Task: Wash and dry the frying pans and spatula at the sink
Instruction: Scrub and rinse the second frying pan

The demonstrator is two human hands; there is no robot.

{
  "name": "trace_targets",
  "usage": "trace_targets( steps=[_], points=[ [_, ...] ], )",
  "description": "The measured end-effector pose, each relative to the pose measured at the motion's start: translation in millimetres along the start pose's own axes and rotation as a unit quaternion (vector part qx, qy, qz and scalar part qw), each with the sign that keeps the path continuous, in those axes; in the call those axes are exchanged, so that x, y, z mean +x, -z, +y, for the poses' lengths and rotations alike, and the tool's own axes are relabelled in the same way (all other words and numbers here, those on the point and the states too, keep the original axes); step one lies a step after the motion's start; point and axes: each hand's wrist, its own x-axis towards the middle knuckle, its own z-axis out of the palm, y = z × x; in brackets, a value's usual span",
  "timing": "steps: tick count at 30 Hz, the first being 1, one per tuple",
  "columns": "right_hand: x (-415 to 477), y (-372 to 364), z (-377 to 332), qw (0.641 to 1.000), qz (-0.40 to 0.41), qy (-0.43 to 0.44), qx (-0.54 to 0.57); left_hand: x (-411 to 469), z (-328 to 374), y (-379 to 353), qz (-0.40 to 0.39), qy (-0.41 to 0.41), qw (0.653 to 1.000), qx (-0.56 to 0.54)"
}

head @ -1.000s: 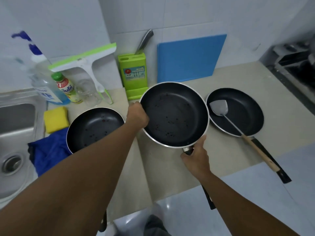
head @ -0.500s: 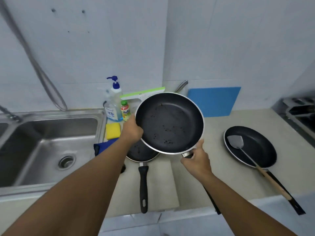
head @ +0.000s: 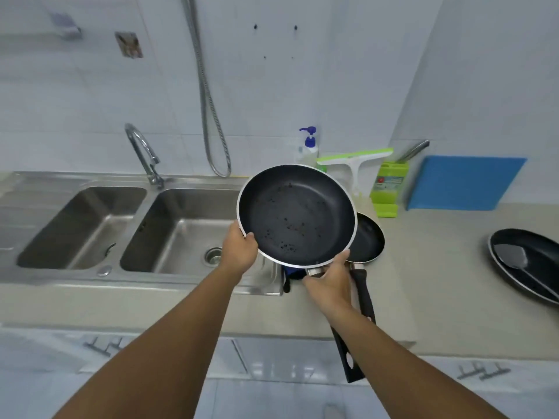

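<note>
Left hand: curled on the rim of the large frying pan. Right hand: closed round its handle base. The pan, speckled with residue, is held tilted and has been carried leftward along the counter to the edge of the sink. Washing is judged imminent. A smaller pan is left beneath. The third pan, with the spatula, lies well apart to the right. A faucet and white tiles are seen behind.

Beige table here: small pan by the sink, second pan far right, knife block and soap bottle at the back.
</note>
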Motion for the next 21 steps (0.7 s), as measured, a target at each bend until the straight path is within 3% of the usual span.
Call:
trace_targets(
  steps=[9, 12, 15, 17, 21],
  points=[
    [-23, -105, -46, 0.999, -0.036, -0.009, -0.010, 29, -71, 61, -0.032, 0.146, 0.978, -0.146],
    [-23, -131, -59, 0.999, -0.036, 0.028, -0.007, 42, -76, 76, -0.030, 0.164, 0.960, -0.224],
    [-16, -153, -67, 0.994, -0.065, 0.055, 0.069, 64, -74, 95, -0.021, 0.157, 0.954, -0.256],
    [1, -159, -76, 0.992, -0.054, 0.030, 0.113, 79, -69, 108, 0.000, 0.156, 0.954, -0.258],
    [60, -160, -103, 0.964, -0.065, -0.103, 0.235, 97, -54, 134, 0.010, 0.178, 0.952, -0.247]
  ],
)
